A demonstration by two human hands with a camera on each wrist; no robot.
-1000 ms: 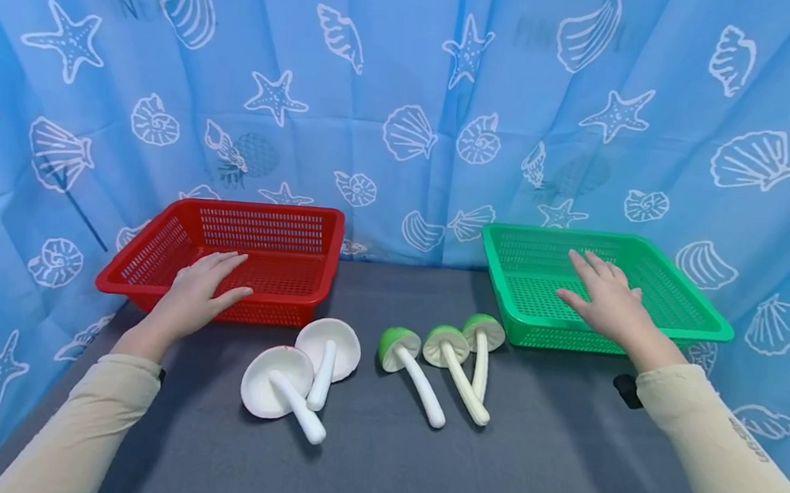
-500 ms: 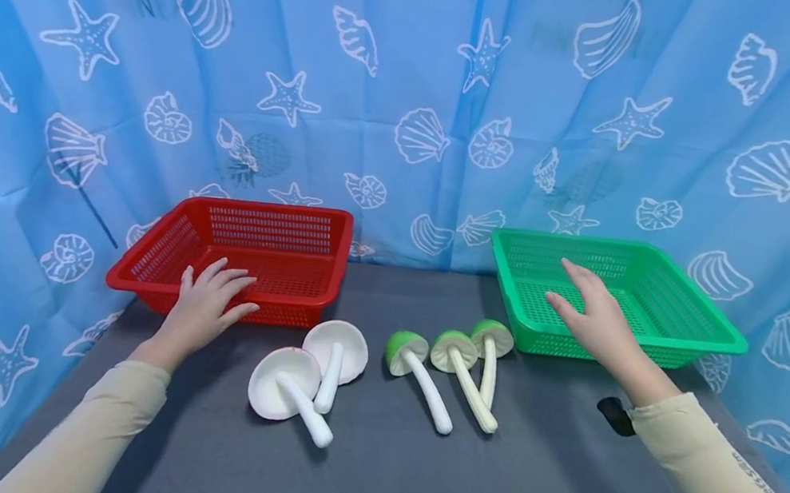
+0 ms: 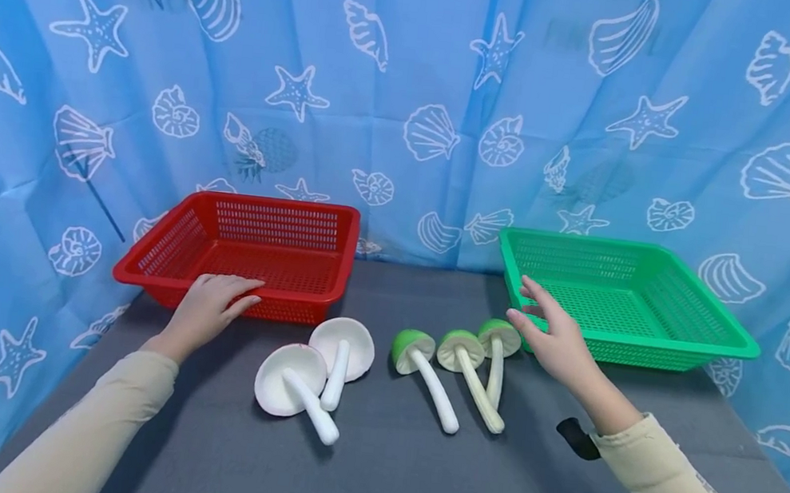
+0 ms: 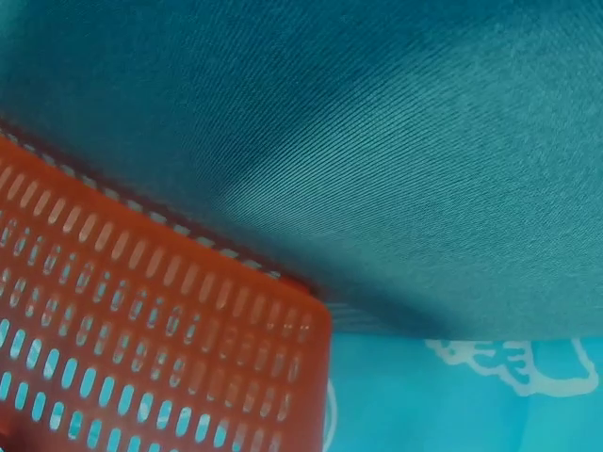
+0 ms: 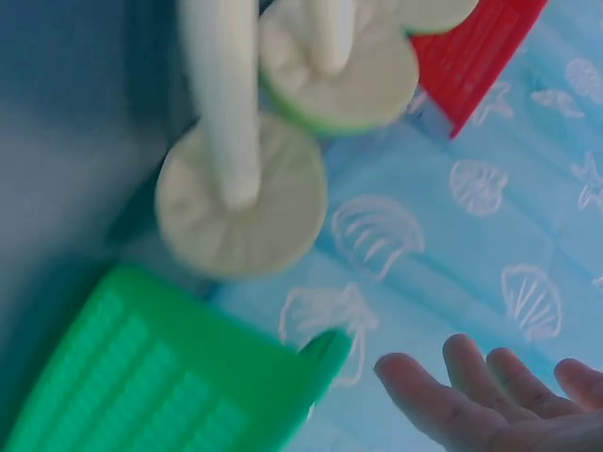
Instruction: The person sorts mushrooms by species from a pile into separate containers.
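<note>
In the head view my left hand (image 3: 210, 310) hovers at the front rim of the red basket (image 3: 231, 290), fingers loosely bent and holding nothing. My right hand (image 3: 559, 340) is in the air before the left front corner of the green basket (image 3: 674, 344), fingers spread and nothing in them. Just left of it lie three green-capped toy mushrooms, the right one (image 3: 499, 342) nearest, beside the middle one (image 3: 461, 354) and the left one (image 3: 413, 353). Two white toy mushrooms, a front one (image 3: 288, 380) and a back one (image 3: 352, 346), lie nearer my left hand, undersides showing.
The dark grey table (image 3: 385, 478) carries both baskets at its back edge. Behind them hangs a blue curtain (image 3: 377, 140) with white shell and starfish prints. A black object (image 3: 578, 438) shows at the right wrist.
My right hand has moved left and down from over the green basket toward the green-capped mushrooms. My left hand stays by the red basket's front rim. The head view has shifted slightly.
</note>
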